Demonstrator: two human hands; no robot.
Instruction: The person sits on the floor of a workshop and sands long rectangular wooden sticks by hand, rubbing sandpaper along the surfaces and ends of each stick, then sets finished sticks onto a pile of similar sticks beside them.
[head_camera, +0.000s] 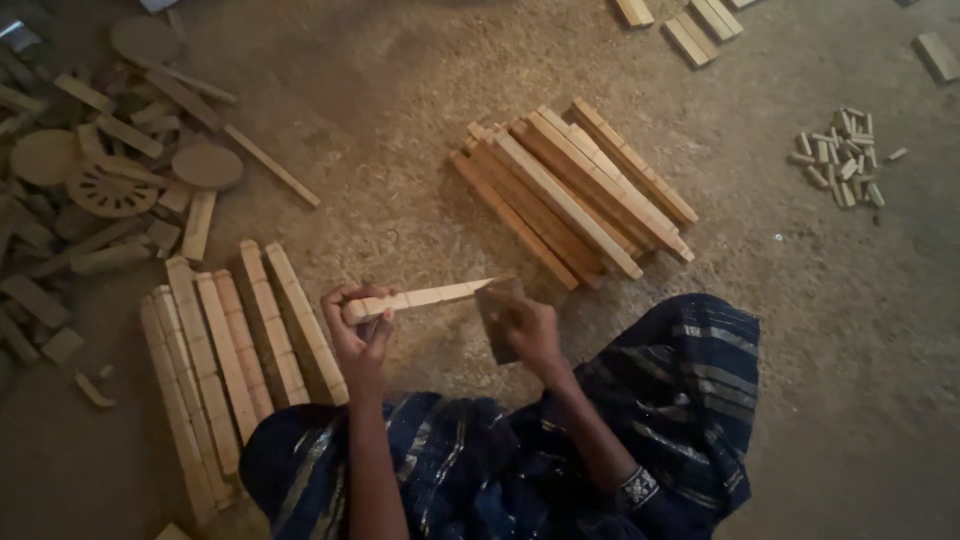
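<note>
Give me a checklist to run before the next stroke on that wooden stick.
1. Left hand grips the wooden stick at its near end: ok.
2. Right hand holds the dark flat block against the stick's far end: ok.
3. Stick held off the ground, roughly level: ok.
4. Row of sticks lies beside the left hand, apart from the held stick: ok.
5. Stack of sticks lies ahead, apart from both hands: ok.
6. Surface of the stick smooth or rough: cannot tell.
</note>
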